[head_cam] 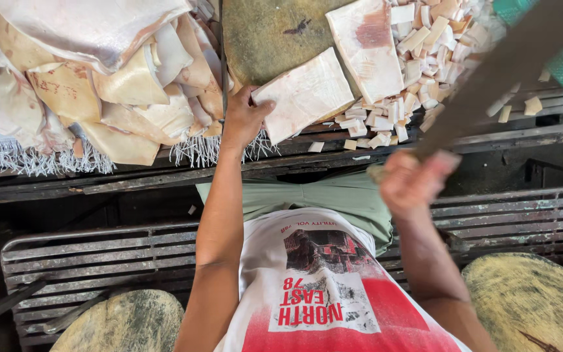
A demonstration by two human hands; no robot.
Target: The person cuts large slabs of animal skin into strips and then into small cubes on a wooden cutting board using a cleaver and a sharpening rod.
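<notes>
Head view: large pale slabs [99, 72] fill the upper left of the frame; small cut cubes [418, 52] pile at upper right beside a second slab [366, 45]; the left hand [244, 117] pinches the flat white fat slab [304, 94] at upper centre, on the round chopping block [262, 32]; the right hand [412, 182] is closed round a blurred cleaver [503, 65].

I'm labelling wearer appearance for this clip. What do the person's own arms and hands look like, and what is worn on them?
Both arms are bare from above the elbow down; no sleeves reach the forearms. The left hand and right hand wear no gloves, and no rings, watch or bands are visible. The right hand is motion-blurred, so fine detail there cannot be told.
</notes>
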